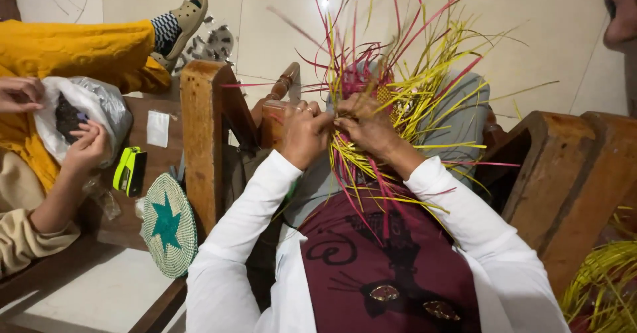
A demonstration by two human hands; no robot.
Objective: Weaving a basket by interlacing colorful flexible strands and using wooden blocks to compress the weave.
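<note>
Head view: at upper centre of the frame, a woven piece [371,94] with loose yellow and pink strips fanning outward is held over the lap — the left hand [304,134] and right hand [366,126] are both closed on it, fingers pinched around strips at its lower edge. At lower left, a round green woven mat [168,225] with a star is seen leaning against a wooden chair arm [202,140]; further left, a plastic bag [89,111] is held by another person's hands.

light: bright, even indoor | glare: spot on floor tiles [325,2] | shadows: soft | edges: wide-angle bending | focus: mostly sharp
</note>
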